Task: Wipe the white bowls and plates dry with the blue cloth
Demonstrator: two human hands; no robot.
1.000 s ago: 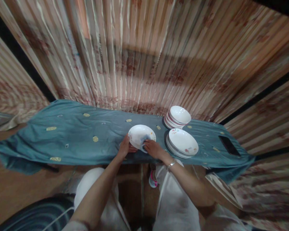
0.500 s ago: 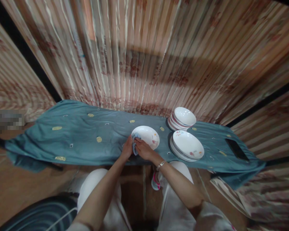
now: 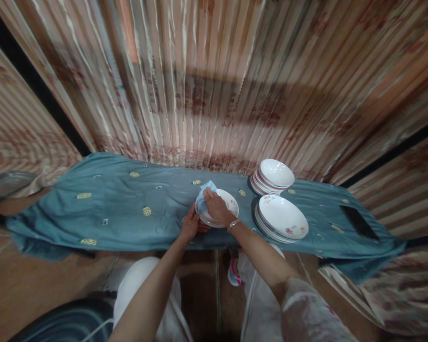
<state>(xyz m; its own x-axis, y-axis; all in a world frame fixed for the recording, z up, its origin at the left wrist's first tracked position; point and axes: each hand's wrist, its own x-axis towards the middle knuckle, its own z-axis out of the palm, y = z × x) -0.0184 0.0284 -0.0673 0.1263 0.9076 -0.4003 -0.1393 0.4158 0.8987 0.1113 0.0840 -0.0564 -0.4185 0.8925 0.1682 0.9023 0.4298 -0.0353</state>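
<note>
Right hand [image 3: 216,206] now across shallow white floral plate [image 3: 231,204], fingers bunching pale blue cloth [image 3: 202,198] at far-left rim; left hand [image 3: 190,227] gripping near rim.

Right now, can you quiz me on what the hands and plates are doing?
1. True or false: the right hand presses a blue cloth onto a white plate.
2. How many stacks of plates stand to the right of that plate?
3. Which hand steadies the plate's near edge: A left hand, B right?

Key: 1 true. 2 two: the far stack and the near stack. 3 A.
</note>
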